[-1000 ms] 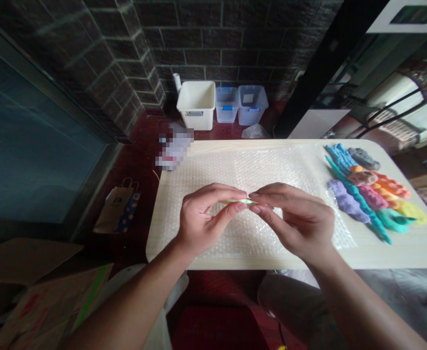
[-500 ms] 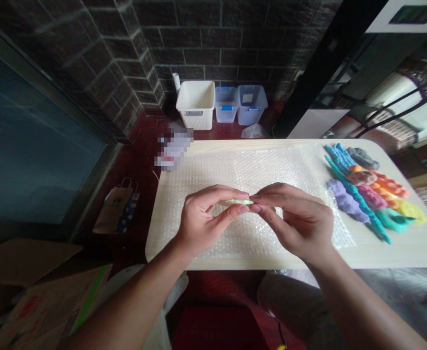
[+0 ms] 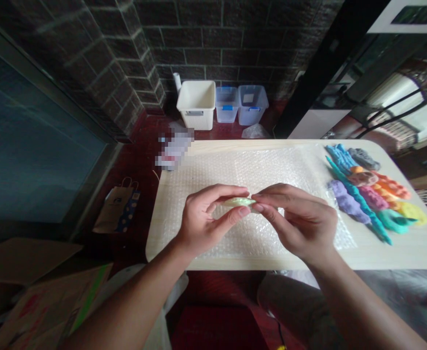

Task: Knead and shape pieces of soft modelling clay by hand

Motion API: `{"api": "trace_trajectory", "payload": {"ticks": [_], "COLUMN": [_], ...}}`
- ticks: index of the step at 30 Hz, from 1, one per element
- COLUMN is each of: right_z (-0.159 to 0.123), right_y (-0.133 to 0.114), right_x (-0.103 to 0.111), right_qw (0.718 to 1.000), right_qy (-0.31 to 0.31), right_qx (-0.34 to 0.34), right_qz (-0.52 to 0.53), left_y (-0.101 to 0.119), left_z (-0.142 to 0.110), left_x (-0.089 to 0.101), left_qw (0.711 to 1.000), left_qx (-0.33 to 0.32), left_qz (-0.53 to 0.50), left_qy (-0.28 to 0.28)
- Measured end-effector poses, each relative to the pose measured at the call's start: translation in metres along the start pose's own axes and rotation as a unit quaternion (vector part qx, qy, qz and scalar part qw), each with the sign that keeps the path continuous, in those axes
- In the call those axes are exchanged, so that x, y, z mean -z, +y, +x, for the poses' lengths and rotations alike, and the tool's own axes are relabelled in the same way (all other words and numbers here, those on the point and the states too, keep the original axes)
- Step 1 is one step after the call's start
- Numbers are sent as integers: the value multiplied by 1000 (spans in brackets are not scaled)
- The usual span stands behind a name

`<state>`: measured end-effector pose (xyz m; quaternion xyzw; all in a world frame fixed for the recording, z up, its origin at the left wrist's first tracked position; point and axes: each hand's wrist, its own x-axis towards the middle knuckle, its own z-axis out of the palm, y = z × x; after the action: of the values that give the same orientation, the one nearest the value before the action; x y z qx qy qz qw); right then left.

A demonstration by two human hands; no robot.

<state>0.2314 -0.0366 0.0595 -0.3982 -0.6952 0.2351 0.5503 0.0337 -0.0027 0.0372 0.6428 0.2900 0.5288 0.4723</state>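
Observation:
A small, flat, pale green piece of modelling clay (image 3: 238,201) is held above the bubble wrap. My right hand (image 3: 300,218) pinches its right end between thumb and fingertips. Curled round the piece from the other side is my left hand (image 3: 206,218), its thumb below and its fingers above; the left grip looks loose, and part of the clay is hidden behind the fingers. Clear bubble wrap (image 3: 213,170) lies under both hands on the pale wooden table (image 3: 410,253).
Several coloured lumps of clay lie at the table's right, among them a purple one (image 3: 349,201) and a long teal roll (image 3: 361,201). Beyond the table stand a white bin (image 3: 198,119) and two clear boxes. A paper bag (image 3: 111,209) and a cardboard box (image 3: 53,306) are at left.
The left thumb and fingers have parted a little, so more of the pale green clay shows. The piece has shifted very slightly to the right, with the right hand still pinching it.

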Motion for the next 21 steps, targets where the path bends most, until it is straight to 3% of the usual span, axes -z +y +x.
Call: {"api": "trace_trajectory", "payload": {"ticks": [6, 21], "right_z": [-1, -2], "right_y": [1, 1], "right_x": [0, -2], "right_qw": [1000, 1000], "right_qy": [-23, -27], "right_qx": [2, 7], "right_qz": [10, -5], "left_y": [0, -1], "left_z": [1, 0], "left_x": [1, 2], "left_qw": [1000, 1000], "left_qx": [-25, -12], "left_qz": [10, 18], "left_qy": [5, 1]}}
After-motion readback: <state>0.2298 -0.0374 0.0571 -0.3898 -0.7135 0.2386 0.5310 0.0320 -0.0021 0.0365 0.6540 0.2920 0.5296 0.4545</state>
